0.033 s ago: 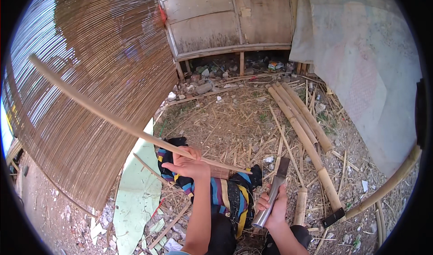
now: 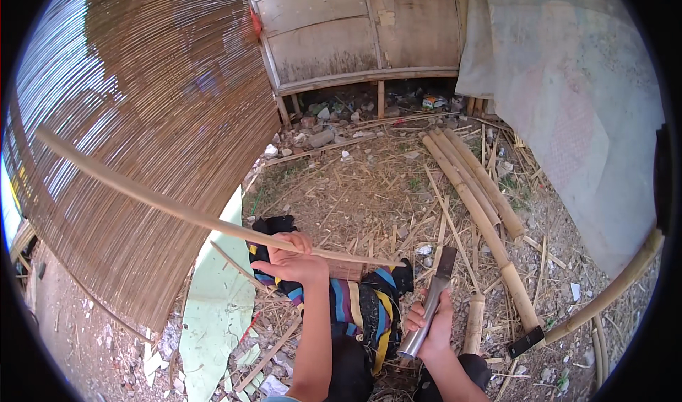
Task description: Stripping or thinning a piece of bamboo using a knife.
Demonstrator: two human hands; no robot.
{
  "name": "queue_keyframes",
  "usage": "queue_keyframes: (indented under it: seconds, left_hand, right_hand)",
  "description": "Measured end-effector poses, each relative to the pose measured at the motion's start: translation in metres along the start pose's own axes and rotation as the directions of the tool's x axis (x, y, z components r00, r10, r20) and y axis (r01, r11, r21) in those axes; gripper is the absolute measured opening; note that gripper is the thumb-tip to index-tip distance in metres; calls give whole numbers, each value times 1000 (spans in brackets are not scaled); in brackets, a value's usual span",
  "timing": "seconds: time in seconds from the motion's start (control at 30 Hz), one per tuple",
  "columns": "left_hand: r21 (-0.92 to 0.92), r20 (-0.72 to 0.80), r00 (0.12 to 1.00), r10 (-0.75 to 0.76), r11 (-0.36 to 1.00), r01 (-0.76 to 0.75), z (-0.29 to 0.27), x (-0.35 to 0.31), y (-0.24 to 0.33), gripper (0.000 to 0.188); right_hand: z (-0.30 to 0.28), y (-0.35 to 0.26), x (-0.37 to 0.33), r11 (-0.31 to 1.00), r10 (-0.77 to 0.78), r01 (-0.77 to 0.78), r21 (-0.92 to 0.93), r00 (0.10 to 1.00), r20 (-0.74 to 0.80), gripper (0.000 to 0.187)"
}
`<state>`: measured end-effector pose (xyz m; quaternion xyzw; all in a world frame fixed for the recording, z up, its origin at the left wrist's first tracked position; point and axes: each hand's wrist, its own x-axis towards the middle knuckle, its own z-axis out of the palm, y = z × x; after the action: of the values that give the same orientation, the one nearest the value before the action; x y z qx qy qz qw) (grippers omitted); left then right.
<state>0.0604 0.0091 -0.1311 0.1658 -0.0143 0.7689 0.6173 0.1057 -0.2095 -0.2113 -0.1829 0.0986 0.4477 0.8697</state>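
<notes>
A long, slightly bowed bamboo strip slants from the upper left down toward the middle. My left hand is closed round it near its thinner right end, fingers curled over and thumb sticking out to the left. In my right hand is a knife with a dark, broad, short blade and a shiny metal tube handle, its blade pointing up and away. The strip's right tip lies left of the blade, apart from it. Striped cloth in several colours lies over my lap area, below the strip.
Several bamboo poles lie on the littered ground at the right, with a small black object near one end. A slatted screen rises at the left, beside a pale green sheet. A panelled wall stands behind; a whitish sheet hangs right.
The bamboo strip's far left end has swung down, and its right tip has shifted slightly right and up. My left hand moved with it a little; my right hand stays in place.
</notes>
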Motion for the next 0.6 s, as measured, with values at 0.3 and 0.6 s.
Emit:
queue_keyframes:
  seconds: [0.3,0.6]
  left_hand:
    - [81,-72,984,-164,982,169,-20,2,-1,57]
    - [267,175,980,-98,963,48,-7,-22,-7,26]
  right_hand:
    - [3,1,4,1000,18,-18,23,1000,12,45]
    - [0,3,0,998,34,-35,51,999,29,44]
